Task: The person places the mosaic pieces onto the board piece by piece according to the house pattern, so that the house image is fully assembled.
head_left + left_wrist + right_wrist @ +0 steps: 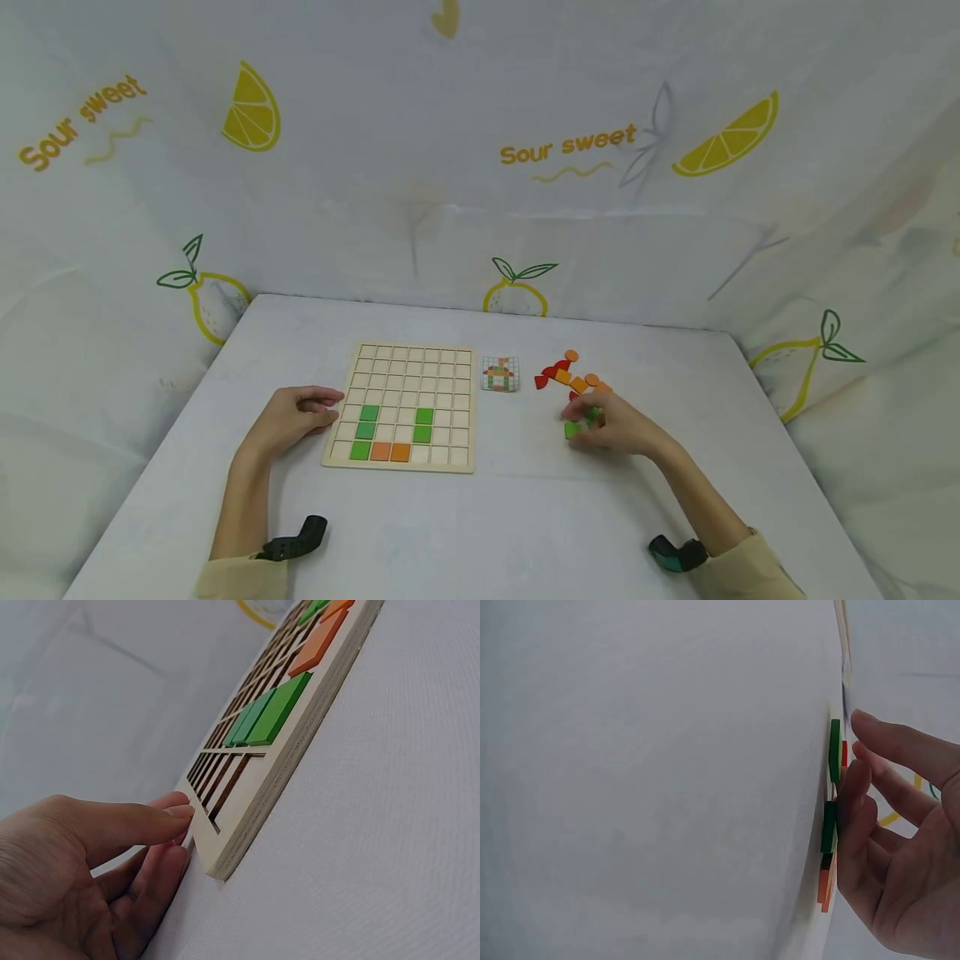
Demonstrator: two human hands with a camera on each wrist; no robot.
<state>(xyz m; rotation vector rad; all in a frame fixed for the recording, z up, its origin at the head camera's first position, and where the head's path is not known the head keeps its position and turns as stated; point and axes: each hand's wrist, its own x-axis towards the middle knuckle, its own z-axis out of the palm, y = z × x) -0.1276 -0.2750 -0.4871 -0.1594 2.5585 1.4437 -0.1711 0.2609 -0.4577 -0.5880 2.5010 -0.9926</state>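
My left hand touches the left edge of a wooden grid board with its thumb and fingertips, the fingers loosely bent. Green square tiles and orange square tiles sit in the board's lower cells. To the right, my right hand hovers low over loose pieces, its thumb and fingers apart. A green square tile lies near the thumb; another green tile shows partly under the fingers. In the right wrist view, a green tile stands out beside the thumb tip.
A small printed pattern card lies between the board and the loose pieces. Beyond my right hand are red pieces, orange squares and orange round pieces. A lemon-printed curtain rises behind the white table.
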